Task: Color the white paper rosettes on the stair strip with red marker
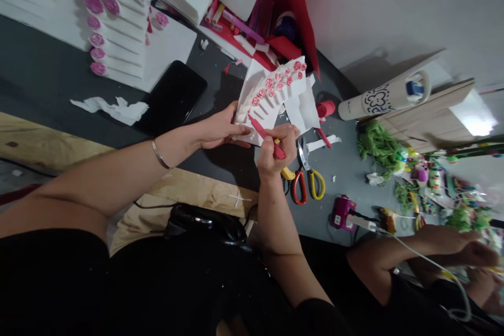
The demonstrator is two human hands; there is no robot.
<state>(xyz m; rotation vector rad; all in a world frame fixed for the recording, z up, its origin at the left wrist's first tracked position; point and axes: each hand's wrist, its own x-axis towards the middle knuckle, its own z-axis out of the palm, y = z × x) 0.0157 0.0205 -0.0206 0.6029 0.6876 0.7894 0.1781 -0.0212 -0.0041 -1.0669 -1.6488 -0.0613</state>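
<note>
The left hand (pixel 220 128) grips a white foam piece (pixel 271 100) with fingers curled beneath, while the right hand (pixel 277 149) pinches a red tool (pixel 262 134).

A plain white wall (pixel 394 5) rises behind a dark grey worktable (pixel 47 58) edged by a pale, knotty plywood board (pixel 51 144); bright light glares on a tan wooden panel (pixel 429 115) at the right.

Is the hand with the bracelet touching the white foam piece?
Touching. The head view shows the left hand holding the edge of the white foam piece, with its fingers pressed against the foam.
</note>
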